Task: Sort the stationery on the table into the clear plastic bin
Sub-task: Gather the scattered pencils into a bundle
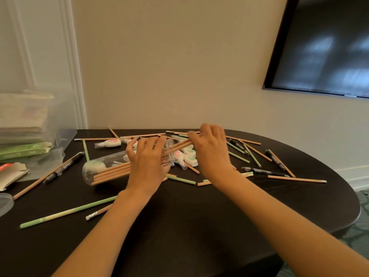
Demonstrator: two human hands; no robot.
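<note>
Your right hand (pixel 211 150) grips a bundle of tan wooden pencils (pixel 180 145) at the mouth of the clear plastic cylinder (pixel 103 166), which lies sideways on the dark table (pixel 199 216). Your left hand (pixel 148 158), fingers spread, presses it steady. Next, slide them straight inside.

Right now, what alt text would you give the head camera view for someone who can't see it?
The right hand grips tan pencils, their ends at the mouth of a clear tube lying on its side, with the left hand resting on it. Loose pencils, pens and correction tapes litter the dark table.
</note>
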